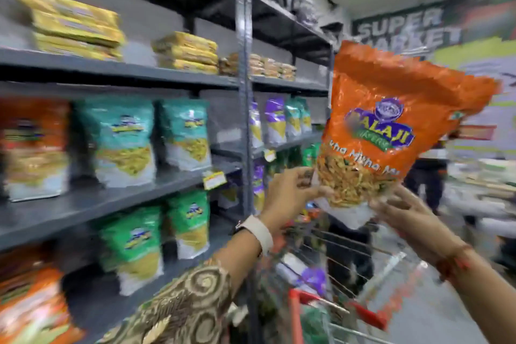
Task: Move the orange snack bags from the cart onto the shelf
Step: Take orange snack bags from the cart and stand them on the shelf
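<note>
We're in a supermarket aisle here. Grey metal shelving (120, 70) runs down the left, stocked with rows of teal snack bags (122, 139), green bags (134, 243) and stacks of yellow packets (75, 25). A yellow price tag (214, 179) hangs off a shelf edge. Wire shopping cart (335, 313) below, and the far wall sign (402, 29) reads "SUPER MARKET".

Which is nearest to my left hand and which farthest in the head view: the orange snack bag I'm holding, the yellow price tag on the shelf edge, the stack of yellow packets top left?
1. Orange snack bag: in the left hand grip, just right.
2. Yellow price tag: to its left, on the shelf edge.
3. Stack of yellow packets: far up-left, top shelf.
</note>
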`<action>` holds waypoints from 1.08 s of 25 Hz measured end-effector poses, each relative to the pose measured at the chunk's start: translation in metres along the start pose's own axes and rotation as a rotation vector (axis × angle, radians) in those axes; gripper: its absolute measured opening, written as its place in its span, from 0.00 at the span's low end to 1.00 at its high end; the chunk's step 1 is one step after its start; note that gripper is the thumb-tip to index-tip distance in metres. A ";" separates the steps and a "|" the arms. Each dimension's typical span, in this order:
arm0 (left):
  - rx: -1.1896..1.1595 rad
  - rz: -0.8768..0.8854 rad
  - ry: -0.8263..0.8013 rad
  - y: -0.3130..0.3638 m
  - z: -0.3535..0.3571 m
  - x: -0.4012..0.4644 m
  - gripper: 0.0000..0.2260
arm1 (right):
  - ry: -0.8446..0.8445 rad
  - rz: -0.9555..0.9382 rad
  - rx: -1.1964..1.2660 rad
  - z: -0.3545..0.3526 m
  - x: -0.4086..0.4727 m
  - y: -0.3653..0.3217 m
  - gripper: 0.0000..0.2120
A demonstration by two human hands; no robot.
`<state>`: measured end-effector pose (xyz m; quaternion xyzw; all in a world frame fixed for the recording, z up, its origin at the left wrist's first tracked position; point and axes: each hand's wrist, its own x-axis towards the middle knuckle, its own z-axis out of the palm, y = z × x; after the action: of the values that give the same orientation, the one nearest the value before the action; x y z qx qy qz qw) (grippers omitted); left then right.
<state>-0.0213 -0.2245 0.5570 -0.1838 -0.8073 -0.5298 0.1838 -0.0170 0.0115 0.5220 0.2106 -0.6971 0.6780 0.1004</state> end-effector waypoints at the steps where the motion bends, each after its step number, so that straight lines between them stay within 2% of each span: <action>1: 0.051 0.004 0.060 0.004 -0.045 -0.007 0.16 | -0.043 -0.049 0.048 0.040 0.017 -0.013 0.17; 5: 0.212 -0.054 0.290 -0.008 -0.199 -0.048 0.16 | -0.242 -0.131 0.157 0.195 0.062 -0.045 0.21; 7: 0.248 -0.123 0.405 -0.025 -0.272 -0.074 0.25 | -0.338 -0.129 0.181 0.280 0.074 -0.048 0.24; 11: 0.327 -0.263 0.550 -0.066 -0.378 -0.125 0.33 | -0.465 -0.066 0.257 0.415 0.088 -0.029 0.17; 12: 0.332 -0.285 0.570 -0.075 -0.396 -0.133 0.33 | -0.503 -0.046 0.264 0.441 0.091 -0.023 0.16; 14: 0.393 -0.333 0.567 -0.092 -0.426 -0.145 0.24 | -0.582 -0.025 0.265 0.485 0.097 -0.014 0.21; 16: 0.430 -0.392 0.582 -0.105 -0.448 -0.148 0.15 | -0.620 0.010 0.257 0.518 0.109 -0.006 0.20; 18: 0.458 -0.414 0.619 -0.123 -0.464 -0.141 0.16 | -0.644 0.038 0.241 0.540 0.127 0.006 0.17; 20: 0.465 -0.444 0.625 -0.137 -0.470 -0.132 0.18 | -0.654 0.061 0.205 0.552 0.145 0.017 0.24; 22: 0.426 -0.458 0.634 -0.157 -0.474 -0.113 0.14 | -0.650 0.035 0.210 0.562 0.169 0.029 0.27; 24: 0.420 -0.476 0.627 -0.180 -0.477 -0.096 0.08 | -0.605 0.033 0.243 0.569 0.192 0.044 0.23; 26: 0.417 -0.494 0.628 -0.201 -0.476 -0.084 0.09 | -0.548 0.042 0.269 0.574 0.206 0.057 0.20; 27: 0.407 -0.502 0.628 -0.209 -0.476 -0.081 0.11 | -0.527 0.049 0.267 0.576 0.210 0.064 0.22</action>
<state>-0.0052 -0.7491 0.5292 0.2272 -0.8199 -0.4184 0.3180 -0.1482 -0.5910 0.5187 0.3737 -0.6086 0.6879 -0.1291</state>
